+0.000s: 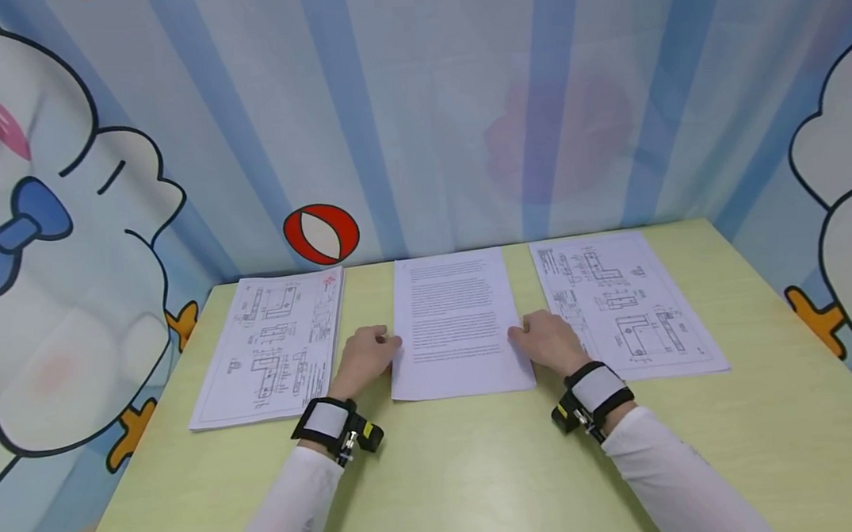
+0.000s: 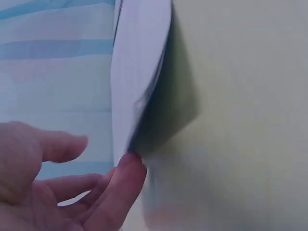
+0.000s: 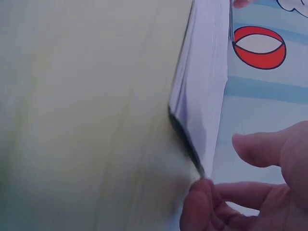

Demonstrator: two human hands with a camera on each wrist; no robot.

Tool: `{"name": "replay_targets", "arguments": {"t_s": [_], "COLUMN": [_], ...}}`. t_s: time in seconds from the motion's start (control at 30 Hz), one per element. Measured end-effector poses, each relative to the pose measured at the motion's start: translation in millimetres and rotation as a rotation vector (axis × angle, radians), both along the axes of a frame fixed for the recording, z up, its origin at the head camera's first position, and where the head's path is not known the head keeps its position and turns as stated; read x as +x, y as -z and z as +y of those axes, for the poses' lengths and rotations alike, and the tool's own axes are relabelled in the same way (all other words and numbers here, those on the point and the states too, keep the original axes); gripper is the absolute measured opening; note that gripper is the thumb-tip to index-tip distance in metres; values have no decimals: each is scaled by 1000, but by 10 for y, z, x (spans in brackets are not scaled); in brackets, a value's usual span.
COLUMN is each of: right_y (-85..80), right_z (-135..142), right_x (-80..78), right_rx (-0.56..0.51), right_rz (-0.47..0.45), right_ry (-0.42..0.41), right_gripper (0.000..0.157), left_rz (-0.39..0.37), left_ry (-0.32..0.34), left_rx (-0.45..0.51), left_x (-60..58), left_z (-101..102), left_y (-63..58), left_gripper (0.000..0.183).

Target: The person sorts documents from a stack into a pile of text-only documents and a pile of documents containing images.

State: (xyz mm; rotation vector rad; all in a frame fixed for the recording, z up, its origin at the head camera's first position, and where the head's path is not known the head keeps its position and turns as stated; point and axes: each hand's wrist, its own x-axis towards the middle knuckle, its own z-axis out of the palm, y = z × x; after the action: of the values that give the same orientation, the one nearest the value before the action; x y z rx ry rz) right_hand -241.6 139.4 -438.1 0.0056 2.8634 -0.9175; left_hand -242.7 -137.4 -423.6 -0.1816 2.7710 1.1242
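In the head view a printed text stack [image 1: 449,312] lies in the middle of the table, between both hands. My left hand [image 1: 368,356] is at its left edge. In the left wrist view the fingertips [image 2: 130,161] touch the stack's edge, which bends up off the table, while the thumb stands apart above the paper. At the right edge is my right hand [image 1: 549,341]. The right wrist view shows its fingertips [image 3: 202,187] at the lifted edge of the sheets, with the thumb clear of them. Several layers of paper show along both sides.
To the left lies a stack of technical drawings [image 1: 272,344] close beside the left hand. More drawing sheets [image 1: 628,305] lie to the right, partly behind the right hand. The pale yellow table [image 1: 463,471] ends at a striped curtain [image 1: 434,123] with cartoon prints.
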Motion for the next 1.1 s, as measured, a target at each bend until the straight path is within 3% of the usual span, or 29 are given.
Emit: {"name": "replay_targets", "arguments": {"t_s": [0.1, 0.23, 0.43, 0.63, 0.87, 1.1], "right_y": [-39, -116, -181, -134, -140, -59], "right_z": [-40, -154, -393, -604, -908, -1228], "right_x": [17, 36, 43, 15, -16, 8], "right_rx": [19, -42, -223, -415, -558, -611], "right_rz": [83, 199, 317, 382, 387, 254], "right_ry": [25, 77, 103, 63, 28, -118], "right_gripper": [37, 48, 42, 43, 45, 53], "left_rz": [60, 162, 282, 344, 246, 82], "left_ry": [-39, -18, -13, -31, -39, -75], "left_rx": [56, 79, -35, -157, -339, -371], "left_x": [4, 17, 69, 133, 159, 136], "left_z": [-103, -266, -584, -923, -1325, -1596], "left_y": [-106, -279, -478, -486, -420, -266], "left_gripper": [45, 40, 39, 40, 46, 53]}}
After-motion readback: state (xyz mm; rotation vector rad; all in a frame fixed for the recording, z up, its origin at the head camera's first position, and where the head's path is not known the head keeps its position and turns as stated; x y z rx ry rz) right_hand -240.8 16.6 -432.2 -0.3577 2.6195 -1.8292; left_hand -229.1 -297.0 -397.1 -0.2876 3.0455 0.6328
